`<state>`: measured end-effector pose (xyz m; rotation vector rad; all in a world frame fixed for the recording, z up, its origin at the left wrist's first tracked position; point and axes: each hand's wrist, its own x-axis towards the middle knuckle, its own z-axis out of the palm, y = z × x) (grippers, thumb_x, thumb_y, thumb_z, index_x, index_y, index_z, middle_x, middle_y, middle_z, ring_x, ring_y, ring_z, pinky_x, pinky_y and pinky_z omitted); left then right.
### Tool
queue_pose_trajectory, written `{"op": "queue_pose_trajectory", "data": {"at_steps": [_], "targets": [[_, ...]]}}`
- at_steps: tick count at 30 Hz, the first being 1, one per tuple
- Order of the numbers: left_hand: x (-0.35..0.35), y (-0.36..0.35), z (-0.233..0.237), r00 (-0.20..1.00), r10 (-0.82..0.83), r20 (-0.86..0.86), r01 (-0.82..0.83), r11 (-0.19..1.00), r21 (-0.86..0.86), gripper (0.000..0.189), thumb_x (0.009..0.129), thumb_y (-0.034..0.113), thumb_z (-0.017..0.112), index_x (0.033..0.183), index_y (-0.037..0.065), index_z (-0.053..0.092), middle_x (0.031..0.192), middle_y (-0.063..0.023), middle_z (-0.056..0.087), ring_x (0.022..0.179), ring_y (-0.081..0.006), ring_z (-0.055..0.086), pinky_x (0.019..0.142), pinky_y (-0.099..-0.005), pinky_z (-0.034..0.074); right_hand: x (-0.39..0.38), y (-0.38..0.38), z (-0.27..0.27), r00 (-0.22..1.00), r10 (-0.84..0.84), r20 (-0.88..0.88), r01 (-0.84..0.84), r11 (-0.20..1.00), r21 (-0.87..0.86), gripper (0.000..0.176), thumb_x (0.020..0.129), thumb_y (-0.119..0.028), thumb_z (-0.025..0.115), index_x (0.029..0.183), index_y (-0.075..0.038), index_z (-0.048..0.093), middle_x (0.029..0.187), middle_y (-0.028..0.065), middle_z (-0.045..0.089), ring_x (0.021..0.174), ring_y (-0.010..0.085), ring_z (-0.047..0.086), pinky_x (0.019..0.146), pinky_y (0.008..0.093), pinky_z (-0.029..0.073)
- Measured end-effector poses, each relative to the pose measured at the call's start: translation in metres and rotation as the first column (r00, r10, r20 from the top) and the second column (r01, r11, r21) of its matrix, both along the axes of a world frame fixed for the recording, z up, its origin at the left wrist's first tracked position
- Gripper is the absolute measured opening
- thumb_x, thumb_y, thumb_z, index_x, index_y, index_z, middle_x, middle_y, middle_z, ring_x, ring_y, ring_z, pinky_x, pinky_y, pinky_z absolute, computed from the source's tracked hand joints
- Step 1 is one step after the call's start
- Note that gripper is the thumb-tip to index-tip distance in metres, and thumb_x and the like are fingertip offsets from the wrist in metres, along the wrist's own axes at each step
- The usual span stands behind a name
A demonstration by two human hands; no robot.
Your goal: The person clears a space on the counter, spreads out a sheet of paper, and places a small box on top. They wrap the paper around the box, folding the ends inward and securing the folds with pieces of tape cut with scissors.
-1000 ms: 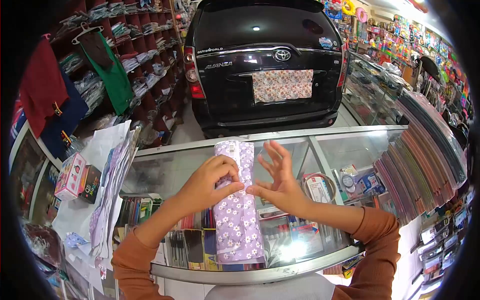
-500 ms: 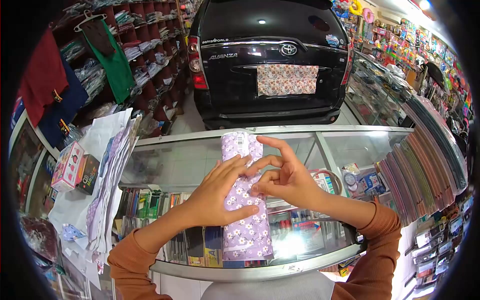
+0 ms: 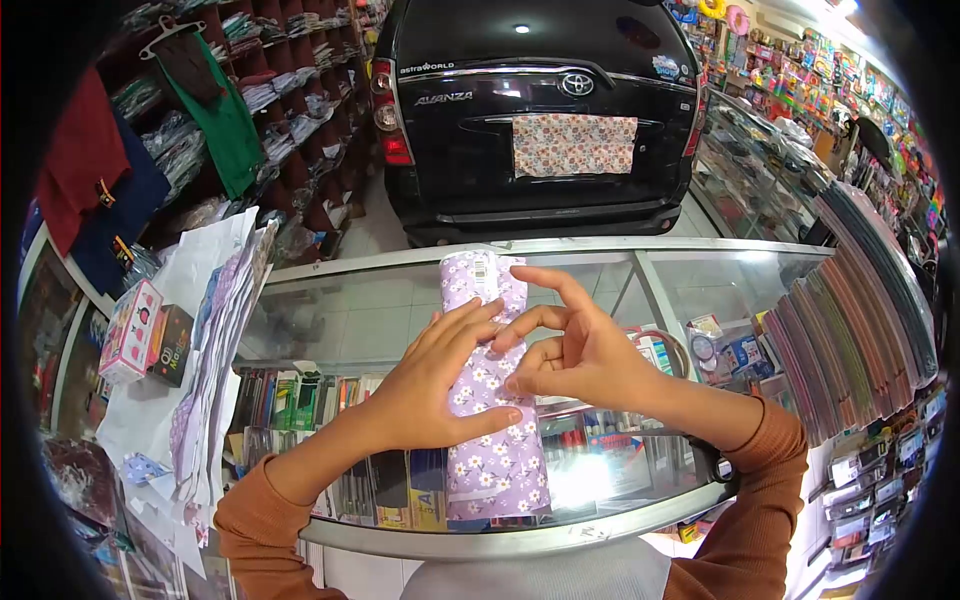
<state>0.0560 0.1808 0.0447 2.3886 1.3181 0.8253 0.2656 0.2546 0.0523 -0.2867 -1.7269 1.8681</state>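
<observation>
A long flat package in purple flowered paper [image 3: 497, 470] lies lengthwise on the glass counter, with a barcode label near its far end. My left hand [image 3: 435, 385] rests flat across its middle, the thumb apart from the other fingers. From the right, my right hand [image 3: 575, 350] touches the package's right side, its index finger stretched toward the far end and the other fingers bent. The thumb and middle fingers are near the paper; whether they pinch anything is too small to tell.
Paper sheets [image 3: 190, 260] with small boxes [image 3: 130, 335] on them lie at the left. Stacked folders [image 3: 850, 330] stand at the right, near a tape roll [image 3: 665, 355]. Beyond the counter's metal edge [image 3: 580, 243] is a black car [image 3: 540, 90].
The view has shifted slightly, so the car and the counter's far edge appear a little higher. Both hands keep nearly the same pose on the package.
</observation>
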Motion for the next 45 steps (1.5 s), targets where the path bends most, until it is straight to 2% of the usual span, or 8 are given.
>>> {"op": "queue_pose_trajectory", "data": {"at_steps": [9, 12, 15, 31, 36, 39, 43, 45], "targets": [[0.0, 0.0, 0.0, 1.0, -0.008, 0.006, 0.008, 1.0, -0.007, 0.075, 0.075, 0.047, 0.074, 0.127, 0.003, 0.043, 0.145, -0.0184, 0.036, 0.138, -0.0396, 0.028, 0.111, -0.0542, 0.022, -0.001, -0.005, 0.001, 0.997, -0.066, 0.046, 0.055, 0.975, 0.214, 0.088, 0.079, 0.012, 0.067, 0.147, -0.012, 0.017, 0.108, 0.0159, 0.057, 0.079, 0.0115, 0.063, 0.073, 0.0234, 0.05], [0.0, 0.001, 0.0, 1.0, -0.011, 0.01, 0.011, 1.0, -0.011, 0.076, 0.074, 0.046, 0.075, 0.128, 0.003, 0.043, 0.146, -0.0185, 0.035, 0.138, -0.0395, 0.028, 0.111, -0.0542, 0.021, -0.001, -0.004, -0.002, 0.995, -0.093, 0.039, 0.077, 0.953, 0.294, 0.084, 0.08, 0.007, 0.066, 0.147, -0.013, 0.019, 0.106, 0.0118, 0.055, 0.078, 0.0114, 0.064, 0.069, 0.0243, 0.049], [0.0, -0.001, 0.001, 1.0, -0.001, -0.002, 0.001, 1.0, -0.012, 0.077, 0.074, 0.047, 0.074, 0.13, 0.004, 0.042, 0.146, -0.0178, 0.034, 0.139, -0.039, 0.027, 0.112, -0.0541, 0.02, 0.0, -0.005, 0.0, 0.994, -0.097, 0.052, 0.071, 0.924, 0.375, 0.083, 0.081, 0.005, 0.066, 0.147, -0.013, 0.02, 0.107, 0.0124, 0.055, 0.08, 0.0116, 0.064, 0.068, 0.0239, 0.048], [0.0, -0.001, 0.001, 1.0, 0.003, -0.016, -0.003, 1.0, 0.004, 0.077, 0.075, 0.046, 0.075, 0.13, 0.004, 0.043, 0.147, -0.0177, 0.033, 0.138, -0.039, 0.028, 0.112, -0.0543, 0.019, 0.002, -0.01, 0.005, 0.983, -0.154, 0.098, 0.1, 0.904, 0.415, 0.086, 0.078, 0.004, 0.067, 0.147, -0.014, 0.02, 0.105, 0.0122, 0.054, 0.079, 0.0136, 0.065, 0.068, 0.0254, 0.05], [0.0, -0.001, 0.0, 1.0, -0.009, 0.005, 0.009, 1.0, 0.01, 0.085, 0.074, 0.045, 0.076, 0.135, 0.001, 0.038, 0.143, -0.0182, 0.037, 0.137, -0.039, 0.029, 0.113, -0.0538, 0.019, -0.002, -0.017, 0.007, 0.971, -0.212, 0.109, 0.132, 0.857, 0.498, 0.086, 0.076, 0.006, 0.065, 0.147, -0.015, 0.022, 0.103, 0.012, 0.053, 0.074, 0.0148, 0.064, 0.064, 0.026, 0.051], [0.001, -0.002, 0.002, 1.0, -0.002, 0.025, 0.003, 1.0, -0.015, 0.091, 0.073, 0.046, 0.076, 0.139, 0.0, 0.032, 0.141, -0.0185, 0.039, 0.137, -0.0387, 0.03, 0.113, -0.0535, 0.019, -0.001, -0.018, 0.014, 0.961, -0.213, 0.178, 0.095, 0.854, 0.511, 0.091, 0.077, 0.006, 0.07, 0.149, -0.013, 0.017, 0.109, 0.0127, 0.051, 0.079, 0.0127, 0.062, 0.07, 0.025, 0.051], [0.0, -0.001, -0.001, 1.0, 0.003, -0.012, -0.003, 1.0, 0.005, 0.099, 0.073, 0.046, 0.077, 0.143, -0.001, 0.026, 0.137, -0.0198, 0.042, 0.137, -0.0377, 0.031, 0.113, -0.0531, 0.018, -0.001, -0.02, 0.016, 0.952, -0.246, 0.18, 0.096, 0.803, 0.588, 0.091, 0.078, 0.004, 0.07, 0.149, -0.014, 0.016, 0.108, 0.0127, 0.054, 0.08, 0.0137, 0.063, 0.071, 0.0272, 0.051], [-0.001, 0.0, -0.006, 0.997, 0.007, 0.071, -0.005, 1.0, -0.027, 0.1, 0.072, 0.046, 0.077, 0.144, -0.001, 0.024, 0.131, -0.0204, 0.046, 0.137, -0.0373, 0.031, 0.113, -0.0533, 0.018, -0.001, -0.021, 0.017, 0.949, -0.259, 0.177, 0.09, 0.766, 0.636, 0.09, 0.078, 0.004, 0.07, 0.149, -0.014, 0.016, 0.108, 0.0124, 0.055, 0.081, 0.0142, 0.064, 0.072, 0.0284, 0.051]]}}
